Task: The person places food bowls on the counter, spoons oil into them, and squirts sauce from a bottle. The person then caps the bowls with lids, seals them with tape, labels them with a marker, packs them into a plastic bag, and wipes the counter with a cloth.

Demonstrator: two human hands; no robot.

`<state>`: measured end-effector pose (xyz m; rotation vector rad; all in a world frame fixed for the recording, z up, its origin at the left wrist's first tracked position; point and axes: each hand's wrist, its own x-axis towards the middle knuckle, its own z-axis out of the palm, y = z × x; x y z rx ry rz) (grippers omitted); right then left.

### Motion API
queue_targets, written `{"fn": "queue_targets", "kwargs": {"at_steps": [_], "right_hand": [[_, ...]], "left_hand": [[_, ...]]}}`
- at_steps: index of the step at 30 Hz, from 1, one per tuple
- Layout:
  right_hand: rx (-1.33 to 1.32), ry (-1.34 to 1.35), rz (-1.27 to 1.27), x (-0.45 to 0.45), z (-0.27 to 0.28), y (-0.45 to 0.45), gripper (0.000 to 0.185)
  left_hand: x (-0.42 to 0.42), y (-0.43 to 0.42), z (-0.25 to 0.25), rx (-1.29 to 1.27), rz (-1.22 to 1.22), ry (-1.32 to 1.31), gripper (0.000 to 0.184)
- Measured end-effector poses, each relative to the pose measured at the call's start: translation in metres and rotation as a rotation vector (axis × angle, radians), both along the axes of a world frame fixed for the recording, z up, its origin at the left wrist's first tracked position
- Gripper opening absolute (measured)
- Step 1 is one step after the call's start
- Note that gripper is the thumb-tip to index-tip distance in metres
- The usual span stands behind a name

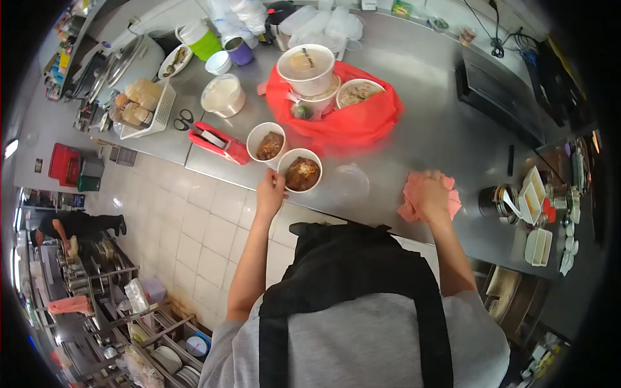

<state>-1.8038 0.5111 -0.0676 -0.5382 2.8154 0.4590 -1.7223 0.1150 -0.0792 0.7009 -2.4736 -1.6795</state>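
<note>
My left hand [272,191] is closed at the side of a white paper cup of brown stewed food [303,171], near the counter's front edge. Touching it is a second paper cup [266,142] with similar brown food. To its right lies a clear plastic lid [351,182]. My right hand [435,194] presses a crumpled pink cloth [414,202] onto the steel counter, fingers around it. Behind the cups, a red plastic bag [362,132] spreads under a lidded white tub [306,68] and an open bowl of pale food [359,93].
A red tool [220,142], scissors [184,119], and a tub of white contents [223,96] stand at the left. A black appliance [501,103] is back right; a jar [497,200] and white trays [538,247] line the right edge. Another person [77,226] works far left.
</note>
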Motion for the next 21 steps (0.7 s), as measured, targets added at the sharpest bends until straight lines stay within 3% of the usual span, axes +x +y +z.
{"fn": "queue_targets", "kwargs": {"at_steps": [2,5,8,11,12,15,16,19,21], "right_hand": [[-0.306,0.464,-0.309,0.010,-0.041,0.031,0.016],[-0.718,0.283,-0.413,0.006,-0.062,0.060,0.015],[-0.908,-0.027,-0.586,0.002,-0.002,0.060,0.016],[-1.377,0.089,-0.472,-0.014,-0.003,0.095,0.017],[-1.720,-0.078,-0.650,-0.014,0.015,0.093,0.015],[-1.752,-0.045,-0.695,-0.025,0.018,0.101,0.014],[-1.656,-0.018,-0.630,-0.029,0.018,0.098,0.013],[-1.532,0.013,-0.622,-0.049,0.007,0.080,0.013],[-1.606,-0.086,-0.565,-0.057,0.012,0.060,0.013]], "left_hand": [[0.001,0.004,0.005,0.022,-0.038,0.032,0.020],[0.007,0.023,0.038,-0.152,-0.077,0.068,0.017],[-0.001,0.054,0.059,-0.096,-0.222,0.076,0.013],[-0.018,0.094,0.060,-0.016,-0.393,0.111,0.012],[-0.027,0.108,0.059,-0.054,-0.466,0.123,0.013],[-0.053,0.151,0.048,-0.021,-0.584,0.086,0.014],[-0.061,0.163,0.041,0.012,-0.607,0.060,0.014],[-0.088,0.183,0.010,-0.154,-0.755,0.238,0.013],[-0.100,0.190,0.002,-0.128,-0.793,0.213,0.013]]}}
